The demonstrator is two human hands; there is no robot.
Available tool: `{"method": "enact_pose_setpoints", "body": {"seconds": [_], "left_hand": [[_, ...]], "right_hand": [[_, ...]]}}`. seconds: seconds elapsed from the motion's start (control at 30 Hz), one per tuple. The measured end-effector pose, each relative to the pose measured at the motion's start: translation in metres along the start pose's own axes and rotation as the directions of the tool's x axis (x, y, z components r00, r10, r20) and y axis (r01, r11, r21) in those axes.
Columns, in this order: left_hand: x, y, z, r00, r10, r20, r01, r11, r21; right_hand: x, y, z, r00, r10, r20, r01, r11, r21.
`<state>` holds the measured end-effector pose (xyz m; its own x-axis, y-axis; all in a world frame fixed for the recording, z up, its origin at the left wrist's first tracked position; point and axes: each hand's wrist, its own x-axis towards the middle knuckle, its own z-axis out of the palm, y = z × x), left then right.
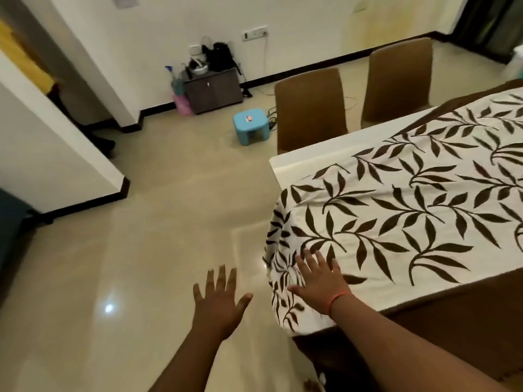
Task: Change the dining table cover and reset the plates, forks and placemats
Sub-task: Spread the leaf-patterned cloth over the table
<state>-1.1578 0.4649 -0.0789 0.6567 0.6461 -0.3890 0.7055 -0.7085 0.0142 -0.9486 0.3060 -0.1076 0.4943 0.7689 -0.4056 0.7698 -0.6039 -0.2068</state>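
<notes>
floor (pixel 169 222): glossy beige tile, takes up the left and near half of the view.
desk (pixel 300 161): right side, runs far-right; bare white top shows along its left and far-left edge.
cover (pixel 410 210): white cloth with dark leaf print and a brown border, lies on the desk, skewed. Near-left corner hangs over the desk edge in folds; far-left strip of the desk is uncovered.
chairs (pixel 311 108): two brown ones, far side of the desk, pushed in.
cabinet (pixel 212 90): small dark unit against the far wall, clutter on top.
stool (pixel 250 124): blue plastic, on the floor left of the chairs.
right hand (pixel 319 281): palm down on the cover's near-left corner, fingers (pixel 310 257) spread and straight, gripping nothing. Orange band at the wrist.
left hand (pixel 219 301): in the air over the floor, just left of the desk corner, fingers spread, released, touching nothing.
step: looks like spreading and squaring the cover; no plates, forks or placemats in view.
next: probably slide the cloth toward the far-left to cover the bare strip, then smooth the folds at the near-left corner. Needs both hands on the edge, even overhang.
</notes>
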Motion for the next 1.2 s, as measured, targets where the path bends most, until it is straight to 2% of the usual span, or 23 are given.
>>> {"method": "enact_pose_setpoints", "body": {"seconds": [0.07,0.23,0.33,0.53,0.6,0.67,0.77,0.83,0.87,0.93,0.97,1.0,1.03,1.1,1.2], "left_hand": [[0.054,0.023,-0.022,0.995,0.103,0.009,-0.103,0.994,0.037],[0.195,0.081,-0.064,0.967,0.250,0.050,-0.250,0.968,0.004],[0.270,0.108,-0.081,0.925,0.381,0.015,-0.381,0.925,0.017],[0.386,0.142,-0.100,0.771,0.635,0.039,-0.636,0.766,0.096],[0.409,0.152,-0.107,0.747,0.664,0.014,-0.663,0.744,0.081],[0.420,0.164,-0.111,0.734,0.676,0.068,-0.677,0.736,-0.010],[0.421,0.183,-0.109,0.703,0.675,0.224,-0.598,0.731,-0.328],[0.423,0.192,-0.114,0.617,0.702,0.355,-0.510,0.701,-0.499],[0.423,0.193,-0.120,0.569,0.702,0.429,-0.413,0.695,-0.589],[0.430,0.190,-0.130,0.447,0.676,0.585,-0.088,0.684,-0.724],[0.434,0.188,-0.136,0.406,0.647,0.646,0.070,0.682,-0.728],[0.440,0.186,-0.138,0.395,0.616,0.681,0.179,0.676,-0.715],[0.445,0.186,-0.137,0.414,0.580,0.702,0.242,0.673,-0.699],[0.448,0.193,-0.136,0.450,0.525,0.722,0.272,0.690,-0.671],[0.433,0.203,-0.138,0.348,0.545,0.763,0.189,0.756,-0.627]], "right_hand": [[0.021,0.024,-0.016,0.995,0.095,-0.009,-0.094,0.994,0.060],[0.078,0.066,-0.041,0.956,0.292,-0.004,-0.289,0.949,0.128],[0.114,0.074,-0.052,0.920,0.392,-0.012,-0.385,0.909,0.162],[0.184,0.057,-0.066,0.815,0.580,0.005,-0.566,0.794,0.223],[0.208,0.047,-0.074,0.768,0.640,0.022,-0.622,0.738,0.262],[0.227,0.032,-0.083,0.727,0.686,0.036,-0.658,0.680,0.324],[0.247,0.012,-0.091,0.677,0.735,0.045,-0.677,0.597,0.431],[0.253,0.005,-0.096,0.634,0.773,0.029,-0.674,0.534,0.511],[0.253,0.005,-0.098,0.612,0.790,0.011,-0.664,0.506,0.550],[0.252,0.007,-0.102,0.564,0.826,-0.004,-0.608,0.419,0.675],[0.250,0.007,-0.106,0.543,0.840,-0.012,-0.565,0.376,0.734],[0.249,0.006,-0.111,0.545,0.838,-0.019,-0.528,0.361,0.769],[0.249,0.004,-0.114,0.554,0.832,-0.039,-0.502,0.371,0.781],[0.246,0.000,-0.119,0.522,0.848,-0.098,-0.453,0.372,0.810],[0.232,-0.005,-0.127,0.474,0.868,-0.148,-0.327,0.330,0.885]]}}
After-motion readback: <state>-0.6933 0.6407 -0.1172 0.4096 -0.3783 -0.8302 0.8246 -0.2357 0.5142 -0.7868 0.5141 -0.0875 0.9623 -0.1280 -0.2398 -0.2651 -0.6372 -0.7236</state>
